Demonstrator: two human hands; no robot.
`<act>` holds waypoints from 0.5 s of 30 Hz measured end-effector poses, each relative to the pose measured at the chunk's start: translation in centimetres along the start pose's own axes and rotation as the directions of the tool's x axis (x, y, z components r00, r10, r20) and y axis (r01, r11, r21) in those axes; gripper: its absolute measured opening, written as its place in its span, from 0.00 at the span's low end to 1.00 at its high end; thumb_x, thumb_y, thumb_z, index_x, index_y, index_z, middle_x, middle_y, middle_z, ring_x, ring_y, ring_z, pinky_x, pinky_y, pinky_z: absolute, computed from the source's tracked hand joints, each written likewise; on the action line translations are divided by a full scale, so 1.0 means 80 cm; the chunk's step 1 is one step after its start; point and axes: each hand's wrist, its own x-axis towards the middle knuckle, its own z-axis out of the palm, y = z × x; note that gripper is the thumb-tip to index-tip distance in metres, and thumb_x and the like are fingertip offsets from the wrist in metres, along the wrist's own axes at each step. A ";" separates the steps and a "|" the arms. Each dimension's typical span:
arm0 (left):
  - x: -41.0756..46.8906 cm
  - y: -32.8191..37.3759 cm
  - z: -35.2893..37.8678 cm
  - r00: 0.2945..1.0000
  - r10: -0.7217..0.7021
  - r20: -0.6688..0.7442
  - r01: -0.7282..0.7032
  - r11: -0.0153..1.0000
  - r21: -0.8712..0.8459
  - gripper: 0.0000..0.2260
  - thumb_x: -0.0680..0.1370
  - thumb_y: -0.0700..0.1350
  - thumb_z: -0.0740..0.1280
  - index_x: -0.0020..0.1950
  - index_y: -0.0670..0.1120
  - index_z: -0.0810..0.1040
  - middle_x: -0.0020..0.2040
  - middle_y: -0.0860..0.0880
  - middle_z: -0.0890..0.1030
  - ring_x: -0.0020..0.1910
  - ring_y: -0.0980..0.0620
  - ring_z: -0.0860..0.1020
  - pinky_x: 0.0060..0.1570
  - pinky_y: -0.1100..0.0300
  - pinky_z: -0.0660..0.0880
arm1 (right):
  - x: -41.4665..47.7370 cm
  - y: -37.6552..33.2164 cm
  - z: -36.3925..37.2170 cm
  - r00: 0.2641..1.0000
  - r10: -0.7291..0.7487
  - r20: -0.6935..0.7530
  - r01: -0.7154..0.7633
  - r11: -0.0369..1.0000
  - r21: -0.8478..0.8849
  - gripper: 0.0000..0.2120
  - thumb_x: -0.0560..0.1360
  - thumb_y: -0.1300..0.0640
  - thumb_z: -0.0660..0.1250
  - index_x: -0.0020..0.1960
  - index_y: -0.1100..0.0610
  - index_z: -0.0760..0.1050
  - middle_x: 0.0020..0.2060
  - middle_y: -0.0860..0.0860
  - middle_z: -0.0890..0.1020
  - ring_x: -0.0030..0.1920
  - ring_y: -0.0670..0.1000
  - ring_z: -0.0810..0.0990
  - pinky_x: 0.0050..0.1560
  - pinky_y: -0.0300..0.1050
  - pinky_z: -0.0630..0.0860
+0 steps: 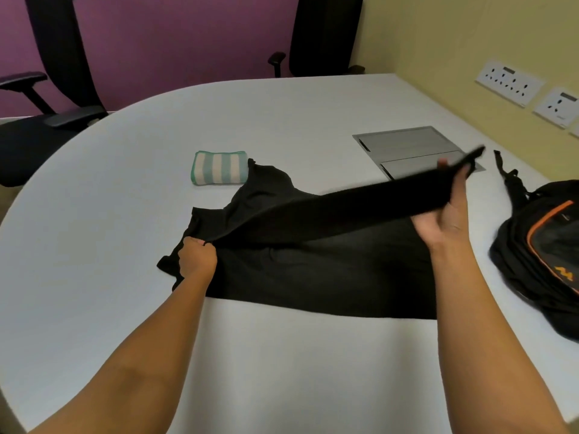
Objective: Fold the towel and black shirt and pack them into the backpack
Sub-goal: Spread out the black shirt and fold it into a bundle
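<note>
The black shirt [313, 270] lies spread across the middle of the white table [156, 308]. My left hand [197, 256] grips a bunch of its fabric near the collar end, low on the table. My right hand [448, 211] holds the far edge of the shirt lifted above the table, thumb on one side and fingers on the other, so a long taut fold runs between both hands. A folded towel [219, 166] with green and white stripes sits just beyond the shirt. The black backpack [545, 245] with orange trim lies at the right table edge.
A grey metal cable hatch [407, 145] is set flush in the table behind my right hand. Wall sockets [509, 81] sit on the yellow wall at right. Two black office chairs [50, 98] stand beyond the table's far edge.
</note>
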 end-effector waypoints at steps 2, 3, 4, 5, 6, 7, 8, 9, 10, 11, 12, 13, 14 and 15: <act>0.003 -0.006 0.002 0.999 -0.038 0.010 0.038 0.999 0.006 0.10 0.76 0.40 0.61 0.57 0.39 0.74 0.53 0.39 0.79 0.50 0.38 0.79 0.51 0.46 0.76 | -0.012 0.001 -0.027 0.995 0.020 -0.096 -0.022 1.000 -0.013 0.20 0.73 0.36 0.59 0.43 0.52 0.78 0.26 0.46 0.74 0.30 0.45 0.76 0.54 0.44 0.75; 0.003 -0.008 0.002 0.998 -0.056 0.017 0.056 0.998 0.015 0.11 0.76 0.39 0.62 0.57 0.38 0.75 0.52 0.38 0.79 0.50 0.38 0.79 0.50 0.46 0.76 | -0.019 0.006 -0.052 0.984 0.060 -0.167 -0.072 0.995 -0.064 0.24 0.73 0.33 0.58 0.45 0.53 0.78 0.23 0.46 0.71 0.27 0.45 0.72 0.54 0.44 0.74; 0.002 -0.011 0.002 0.997 -0.077 0.026 0.076 0.997 0.028 0.11 0.76 0.39 0.62 0.56 0.37 0.75 0.52 0.38 0.79 0.49 0.38 0.79 0.50 0.46 0.76 | -0.027 0.013 -0.080 0.967 0.104 -0.233 -0.137 0.982 -0.132 0.30 0.71 0.29 0.57 0.48 0.55 0.78 0.22 0.46 0.68 0.26 0.45 0.71 0.53 0.44 0.73; 0.000 -0.014 0.002 0.994 -0.099 0.036 0.097 0.994 0.048 0.11 0.76 0.39 0.62 0.56 0.37 0.76 0.52 0.38 0.79 0.50 0.38 0.79 0.50 0.46 0.76 | -0.037 0.022 -0.108 0.943 0.149 -0.299 -0.223 0.947 -0.232 0.36 0.68 0.26 0.55 0.52 0.57 0.78 0.21 0.47 0.67 0.26 0.46 0.70 0.52 0.43 0.72; -0.002 -0.015 0.002 0.992 -0.120 0.049 0.116 0.990 0.075 0.11 0.76 0.39 0.63 0.57 0.37 0.76 0.53 0.38 0.79 0.50 0.38 0.79 0.50 0.47 0.77 | -0.046 0.031 -0.133 0.907 0.181 -0.379 -0.321 0.882 -0.346 0.40 0.68 0.25 0.52 0.55 0.59 0.78 0.20 0.47 0.68 0.27 0.47 0.71 0.50 0.42 0.71; -0.004 -0.016 0.002 0.988 -0.141 0.068 0.132 0.984 0.117 0.10 0.76 0.38 0.63 0.56 0.36 0.76 0.53 0.37 0.79 0.50 0.38 0.79 0.50 0.48 0.77 | -0.056 0.041 -0.155 0.861 0.206 -0.465 -0.422 0.800 -0.426 0.41 0.71 0.26 0.46 0.56 0.59 0.78 0.21 0.47 0.71 0.30 0.48 0.72 0.48 0.41 0.71; -0.006 -0.014 0.000 0.983 -0.160 0.093 0.142 0.974 0.176 0.10 0.77 0.38 0.63 0.56 0.35 0.75 0.54 0.37 0.78 0.50 0.38 0.78 0.49 0.50 0.76 | -0.064 0.051 -0.174 0.813 0.204 -0.545 -0.496 0.734 -0.464 0.39 0.75 0.30 0.42 0.56 0.59 0.77 0.25 0.49 0.77 0.33 0.50 0.74 0.48 0.42 0.71; -0.009 -0.009 -0.003 0.977 -0.176 0.116 0.143 0.957 0.253 0.10 0.77 0.38 0.62 0.56 0.35 0.75 0.55 0.37 0.78 0.52 0.39 0.78 0.50 0.50 0.75 | -0.070 0.061 -0.190 0.768 0.186 -0.613 -0.544 0.696 -0.470 0.37 0.77 0.33 0.40 0.57 0.58 0.77 0.34 0.52 0.81 0.39 0.52 0.76 0.51 0.45 0.71; -0.011 -0.002 -0.005 0.974 -0.183 0.131 0.128 0.929 0.347 0.10 0.78 0.38 0.62 0.57 0.36 0.74 0.57 0.37 0.77 0.55 0.39 0.76 0.54 0.49 0.74 | -0.073 0.069 -0.200 0.730 0.146 -0.668 -0.572 0.666 -0.479 0.34 0.79 0.35 0.41 0.57 0.58 0.76 0.42 0.54 0.82 0.44 0.54 0.77 0.56 0.49 0.71; -0.012 0.007 -0.006 0.980 -0.159 0.120 0.087 0.883 0.460 0.12 0.78 0.40 0.62 0.60 0.37 0.73 0.61 0.37 0.75 0.59 0.39 0.74 0.60 0.48 0.71 | -0.073 0.077 -0.205 0.714 0.095 -0.694 -0.586 0.623 -0.518 0.32 0.80 0.36 0.43 0.58 0.58 0.75 0.48 0.55 0.82 0.48 0.56 0.77 0.59 0.53 0.70; -0.014 0.017 -0.008 0.991 -0.091 0.095 0.022 0.826 0.564 0.15 0.78 0.41 0.62 0.63 0.38 0.71 0.64 0.38 0.72 0.63 0.39 0.71 0.65 0.47 0.66 | -0.070 0.084 -0.207 0.725 0.039 -0.688 -0.585 0.562 -0.585 0.30 0.80 0.37 0.46 0.59 0.59 0.75 0.50 0.56 0.81 0.51 0.57 0.77 0.60 0.56 0.69; -0.016 0.029 -0.008 0.997 0.016 0.073 -0.058 0.779 0.624 0.16 0.78 0.41 0.61 0.65 0.39 0.70 0.66 0.38 0.70 0.65 0.39 0.68 0.67 0.46 0.63 | -0.067 0.090 -0.205 0.752 -0.008 -0.659 -0.576 0.478 -0.663 0.28 0.80 0.38 0.48 0.59 0.59 0.75 0.51 0.56 0.80 0.54 0.59 0.76 0.61 0.57 0.69; -0.018 0.041 -0.006 0.989 0.134 0.066 -0.146 0.760 0.633 0.15 0.79 0.40 0.61 0.66 0.40 0.70 0.66 0.39 0.70 0.66 0.39 0.68 0.66 0.46 0.63 | -0.065 0.096 -0.201 0.780 -0.042 -0.624 -0.562 0.389 -0.730 0.27 0.79 0.38 0.51 0.59 0.58 0.75 0.52 0.56 0.79 0.56 0.60 0.76 0.61 0.57 0.69; -0.018 0.054 -0.001 0.967 0.240 0.088 -0.244 0.762 0.600 0.14 0.79 0.40 0.60 0.65 0.42 0.71 0.65 0.39 0.71 0.65 0.40 0.69 0.65 0.46 0.64 | -0.063 0.101 -0.197 0.809 -0.060 -0.584 -0.545 0.294 -0.785 0.25 0.79 0.38 0.53 0.59 0.57 0.74 0.53 0.56 0.78 0.57 0.61 0.75 0.60 0.58 0.69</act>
